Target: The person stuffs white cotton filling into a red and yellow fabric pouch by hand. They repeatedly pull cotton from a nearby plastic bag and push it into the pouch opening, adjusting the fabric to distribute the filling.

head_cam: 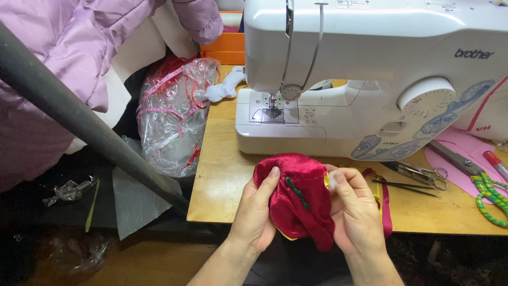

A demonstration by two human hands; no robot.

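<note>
A small piece of red velvet cloth (299, 197) with green stitching and a yellow lining edge is held up over the front edge of the wooden table (222, 175). My left hand (255, 216) grips its left side, thumb on the velvet. My right hand (356, 212) grips its right side, fingers curled around the cloth. A red ribbon tail hangs off the right of the cloth, behind my right hand. The white sewing machine (370, 69) stands just beyond, with its needle and presser foot (273, 108) to the upper left of the cloth.
Small snips (420, 172) and large scissors with green-yellow wrapped handles (484, 185) lie right of my hands on pink fabric (460, 159). A clear plastic bag with red and pink ribbon (172, 114) leans at the table's left. A dark pole (84, 122) slants beside a lilac padded jacket (63, 53).
</note>
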